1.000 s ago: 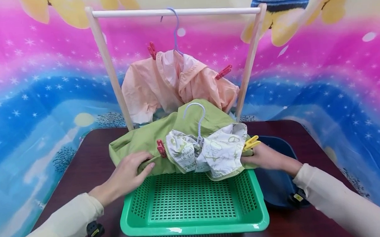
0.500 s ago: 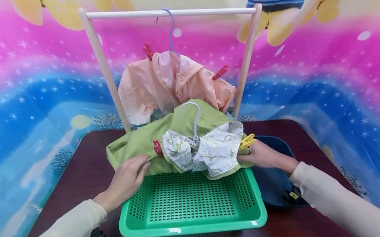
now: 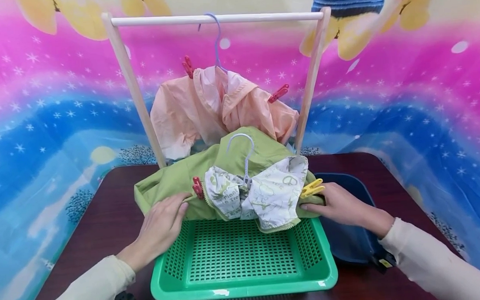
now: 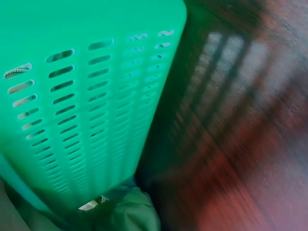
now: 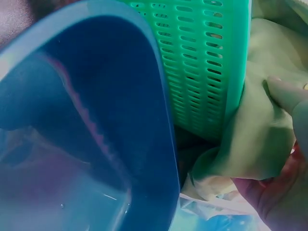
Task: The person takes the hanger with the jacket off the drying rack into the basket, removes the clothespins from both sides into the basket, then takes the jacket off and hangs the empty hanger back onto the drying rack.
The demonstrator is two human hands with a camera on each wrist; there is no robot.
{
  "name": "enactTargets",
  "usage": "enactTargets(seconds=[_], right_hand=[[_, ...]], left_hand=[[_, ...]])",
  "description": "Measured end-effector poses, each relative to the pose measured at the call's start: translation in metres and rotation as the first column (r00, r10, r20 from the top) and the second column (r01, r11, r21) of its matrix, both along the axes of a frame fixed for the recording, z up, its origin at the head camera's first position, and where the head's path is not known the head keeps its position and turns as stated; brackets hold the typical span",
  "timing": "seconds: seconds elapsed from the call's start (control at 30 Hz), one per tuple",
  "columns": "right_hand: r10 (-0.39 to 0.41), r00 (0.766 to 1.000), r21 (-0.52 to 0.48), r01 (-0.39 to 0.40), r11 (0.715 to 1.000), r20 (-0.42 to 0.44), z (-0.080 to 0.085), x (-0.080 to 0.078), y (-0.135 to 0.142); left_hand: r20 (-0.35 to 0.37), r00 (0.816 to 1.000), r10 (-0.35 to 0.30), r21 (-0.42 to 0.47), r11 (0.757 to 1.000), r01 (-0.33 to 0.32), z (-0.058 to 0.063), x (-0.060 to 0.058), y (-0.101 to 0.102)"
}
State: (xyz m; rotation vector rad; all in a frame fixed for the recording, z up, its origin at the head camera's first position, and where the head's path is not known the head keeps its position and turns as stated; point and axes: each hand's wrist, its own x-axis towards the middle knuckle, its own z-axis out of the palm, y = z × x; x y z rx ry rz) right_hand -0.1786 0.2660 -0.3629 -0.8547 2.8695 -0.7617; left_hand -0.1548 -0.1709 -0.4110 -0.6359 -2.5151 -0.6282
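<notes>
A green jacket with a white printed lining lies over the back of the green basket. A pale hanger pokes up from its collar. A red clothespin and a yellow clothespin are clipped at the two sides of the opening. My left hand pinches the jacket's fabric left of the red clothespin. Below the yellow one, my right hand grips the jacket, thumb in front and fingers behind; in the right wrist view the fingers wrap around the green cloth.
Behind the basket stands a wooden rack, where a pink jacket hangs on a purple hanger with two red clothespins. A dark blue tub stands right beside the basket on the dark table.
My right hand has shifted slightly outward on the jacket, turning the yellow clothespin and the lining a little. My left hand's fingers have closed nearer together on the fabric.
</notes>
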Motion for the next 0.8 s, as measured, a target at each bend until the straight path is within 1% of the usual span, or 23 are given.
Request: enactTargets(seconds=[0.13, 0.23, 0.3, 0.47, 0.63, 0.8], right_hand=[[-0.034, 0.999, 0.016, 0.034, 0.999, 0.006, 0.004, 0.006, 0.001], [-0.053, 0.999, 0.005, 0.053, 0.999, 0.007, 0.007, 0.009, 0.005], [-0.068, 0.998, -0.002, 0.068, 0.998, -0.007, 0.009, 0.011, 0.007], [-0.092, 0.994, -0.036, 0.09, 0.995, -0.063, 0.015, 0.013, 0.01], [-0.08, 0.987, -0.12, 0.063, 0.991, -0.142, 0.022, 0.014, 0.008], [-0.083, 0.972, -0.183, 0.043, 0.982, -0.222, 0.028, 0.015, 0.006]], left_hand=[[0.002, 1.0, 0.019, 0.02, 1.0, -0.019, -0.001, -0.001, 0.002], [-0.008, 1.0, 0.021, 0.034, 0.999, -0.02, -0.003, -0.002, 0.004], [-0.013, 1.0, 0.018, 0.038, 0.999, -0.018, -0.003, -0.003, 0.005], [-0.017, 1.0, 0.016, 0.043, 0.999, -0.016, -0.004, -0.004, 0.006], [-0.006, 0.999, 0.04, 0.044, 0.998, -0.04, -0.004, -0.003, 0.005], [-0.005, 0.999, 0.051, 0.041, 0.998, -0.051, -0.004, -0.002, 0.003]])
